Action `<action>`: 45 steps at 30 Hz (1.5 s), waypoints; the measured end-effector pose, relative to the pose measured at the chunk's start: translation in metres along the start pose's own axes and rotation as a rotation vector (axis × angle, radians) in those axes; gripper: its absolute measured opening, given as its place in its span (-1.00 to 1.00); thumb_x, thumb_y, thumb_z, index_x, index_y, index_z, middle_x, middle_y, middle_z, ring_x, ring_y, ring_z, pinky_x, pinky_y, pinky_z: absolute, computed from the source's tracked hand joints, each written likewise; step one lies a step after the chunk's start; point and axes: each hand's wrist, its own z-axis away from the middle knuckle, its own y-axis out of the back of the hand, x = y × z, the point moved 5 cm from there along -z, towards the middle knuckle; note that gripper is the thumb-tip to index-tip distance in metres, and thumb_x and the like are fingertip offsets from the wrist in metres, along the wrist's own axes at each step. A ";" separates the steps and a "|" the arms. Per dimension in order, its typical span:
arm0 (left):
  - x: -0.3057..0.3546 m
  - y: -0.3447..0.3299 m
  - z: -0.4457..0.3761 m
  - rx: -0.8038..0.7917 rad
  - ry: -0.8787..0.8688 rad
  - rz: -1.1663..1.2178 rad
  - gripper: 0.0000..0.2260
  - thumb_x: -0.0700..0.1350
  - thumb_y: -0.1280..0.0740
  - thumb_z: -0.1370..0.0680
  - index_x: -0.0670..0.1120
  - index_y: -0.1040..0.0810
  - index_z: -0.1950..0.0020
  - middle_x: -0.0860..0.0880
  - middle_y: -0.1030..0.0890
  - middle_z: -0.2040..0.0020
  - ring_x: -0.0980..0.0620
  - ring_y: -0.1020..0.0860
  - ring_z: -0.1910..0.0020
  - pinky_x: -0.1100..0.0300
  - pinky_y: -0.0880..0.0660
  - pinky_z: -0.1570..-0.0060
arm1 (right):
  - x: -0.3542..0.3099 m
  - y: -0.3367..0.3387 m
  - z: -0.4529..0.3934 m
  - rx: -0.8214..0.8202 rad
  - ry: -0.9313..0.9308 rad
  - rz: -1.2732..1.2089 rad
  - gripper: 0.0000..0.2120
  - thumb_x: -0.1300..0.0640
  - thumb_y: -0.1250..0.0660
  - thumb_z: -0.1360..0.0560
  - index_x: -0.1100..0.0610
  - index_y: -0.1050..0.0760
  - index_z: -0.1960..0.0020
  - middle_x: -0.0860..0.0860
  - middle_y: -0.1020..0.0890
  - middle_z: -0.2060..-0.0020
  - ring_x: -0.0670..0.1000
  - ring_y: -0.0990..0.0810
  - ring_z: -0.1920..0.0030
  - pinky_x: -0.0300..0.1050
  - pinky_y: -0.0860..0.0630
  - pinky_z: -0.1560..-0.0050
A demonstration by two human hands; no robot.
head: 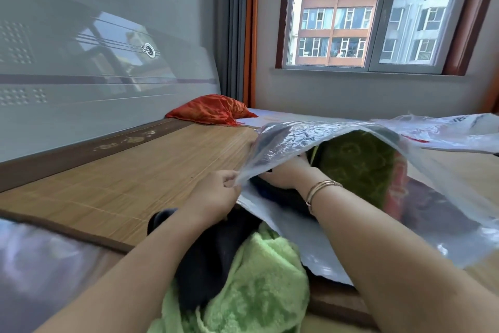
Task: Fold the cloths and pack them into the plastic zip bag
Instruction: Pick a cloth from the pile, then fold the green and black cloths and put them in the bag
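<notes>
A large clear plastic zip bag (337, 132) lies on the bed with its mouth toward me. My left hand (216, 192) pinches the upper lip of the mouth and lifts it. My right hand (286, 173) reaches inside the mouth and rests on a dark folded cloth (272, 192); its fingertips are hidden under the plastic. Deeper in the bag lies a dark green patterned cloth (359, 165) with a red cloth (397, 192) beside it. In front of the bag lie a loose light green towel (256, 284) and a black cloth (205, 259).
The bed is covered by a bamboo mat (121, 178) with a brown border. A red cushion (213, 109) lies at the far end by the grey headboard (81, 76). A second plastic bag (459, 127) lies at the far right. A window (364, 11) faces me.
</notes>
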 end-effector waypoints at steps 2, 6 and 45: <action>0.005 0.003 0.009 0.038 0.027 -0.023 -0.66 -0.06 -0.32 -0.57 -0.07 -0.48 -0.34 -0.16 -0.61 -0.18 -0.17 -0.57 -0.15 0.11 -0.51 -0.03 | 0.002 0.004 0.025 0.041 0.027 0.004 -0.38 -0.22 -0.08 -0.58 -0.05 -0.05 -0.56 0.04 -0.11 -0.55 0.11 -0.03 -0.55 0.30 0.11 -0.48; 0.014 0.009 0.040 0.085 0.048 -0.140 -0.42 0.08 -0.40 -0.50 -0.13 -0.37 -0.44 -0.13 -0.50 -0.33 -0.10 -0.45 -0.32 0.11 -0.36 -0.30 | -0.006 0.015 0.095 0.094 0.031 -0.129 -0.46 -0.09 -0.11 -0.61 -0.01 -0.12 -0.55 0.05 -0.17 -0.54 0.06 -0.05 -0.55 0.18 0.01 -0.50; 0.078 0.016 0.217 0.412 -0.088 0.613 -0.69 0.13 -0.36 -0.51 -0.12 -0.52 0.16 0.00 -0.56 0.25 0.10 -0.54 0.28 0.21 -0.40 0.25 | -0.024 0.123 0.315 0.532 -0.149 -2.183 -0.83 0.20 -0.15 -0.62 0.17 -0.51 0.03 0.10 -0.63 0.13 0.02 -0.61 0.12 -0.03 -0.55 0.09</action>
